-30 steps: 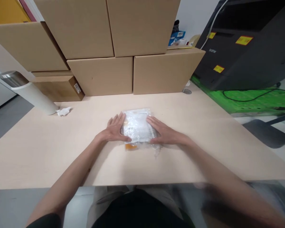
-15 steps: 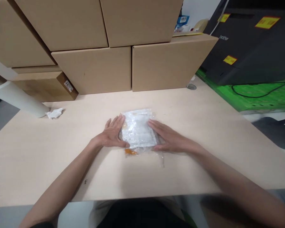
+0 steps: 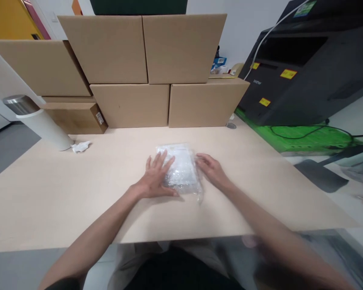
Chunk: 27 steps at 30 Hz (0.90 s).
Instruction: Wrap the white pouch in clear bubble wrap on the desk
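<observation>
1. At the 9 o'clock edge of the pale wooden table (image 3: 63,193) a tall white cylindrical flask with a steel cap (image 3: 38,123) stood tilted in view, and a small crumpled white tissue (image 3: 81,147) lay just beside its base.
2. Plain brown cardboard boxes (image 3: 145,72) were stacked along the table's far side at 12 o'clock. One low box at 10 o'clock carried a small white label (image 3: 99,117) whose print was too small to read.
3. The left hand (image 3: 156,177) lay flat, fingers spread wide, pressing on the left part of a clear crinkled plastic packet with white contents (image 3: 183,169) that rested at the table's middle, well clear of the boxes.
4. The right hand (image 3: 211,171) touched the packet's right edge at 3 o'clock of it, fingers loosely curled and close together. Whether they pinched the film could not be told.
5. Behind the boxes at 1 o'clock sat a small blue and white carton (image 3: 219,62), its writing unreadable.
6. At 2 o'clock a large black printer (image 3: 305,80) bore the word "brother" and three yellow stickers (image 3: 288,73) with illegible print. It stood on a bright green mat (image 3: 305,139), across which a black cable (image 3: 302,131) looped.
</observation>
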Motion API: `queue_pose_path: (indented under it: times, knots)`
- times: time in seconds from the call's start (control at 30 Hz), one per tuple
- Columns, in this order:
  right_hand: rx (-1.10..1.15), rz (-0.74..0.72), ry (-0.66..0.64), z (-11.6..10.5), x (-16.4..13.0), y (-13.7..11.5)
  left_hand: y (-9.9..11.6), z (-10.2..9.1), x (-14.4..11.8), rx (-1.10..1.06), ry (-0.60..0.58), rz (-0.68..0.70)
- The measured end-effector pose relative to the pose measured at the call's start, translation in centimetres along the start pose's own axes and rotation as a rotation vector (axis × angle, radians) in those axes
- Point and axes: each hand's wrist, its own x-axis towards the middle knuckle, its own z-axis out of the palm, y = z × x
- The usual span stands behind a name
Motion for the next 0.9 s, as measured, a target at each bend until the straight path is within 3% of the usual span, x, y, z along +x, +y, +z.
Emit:
queue_pose_path:
  times: [0.13,0.3,0.4,0.47,0.6,0.73,0.83,0.9]
  knots:
    - [-0.116,-0.062,0.099,1.1,0.3,0.4,1.7,1.9,0.1,0.015,0.026,0.082]
    - [-0.151,-0.011,0.156,1.5,0.4,0.2,1.2,2.7,0.0,-0.158,0.163,0.051]
    - [0.008,0.044,0.133,1.8,0.6,-0.3,0.5,1.7,0.1,-0.448,0.313,0.055]
    - [0.187,0.114,0.123,1.9,0.9,-0.8,0.0,0.7,0.3,-0.685,0.485,0.028]
    - [0.480,0.263,0.278,1.8,2.3,-2.3,-0.7,-0.8,0.5,-1.141,0.814,-0.148]
    - [0.565,0.212,0.409,1.9,4.6,-3.9,-0.7,-1.3,0.2,-1.523,0.908,-0.276]
    - [0.585,0.148,0.483,2.7,5.3,-4.7,-0.4,-1.2,-0.1,-1.528,0.948,-0.269]
    - [0.515,0.111,0.505,3.3,4.7,-5.2,0.0,-1.0,-0.4,-1.354,0.977,-0.227]
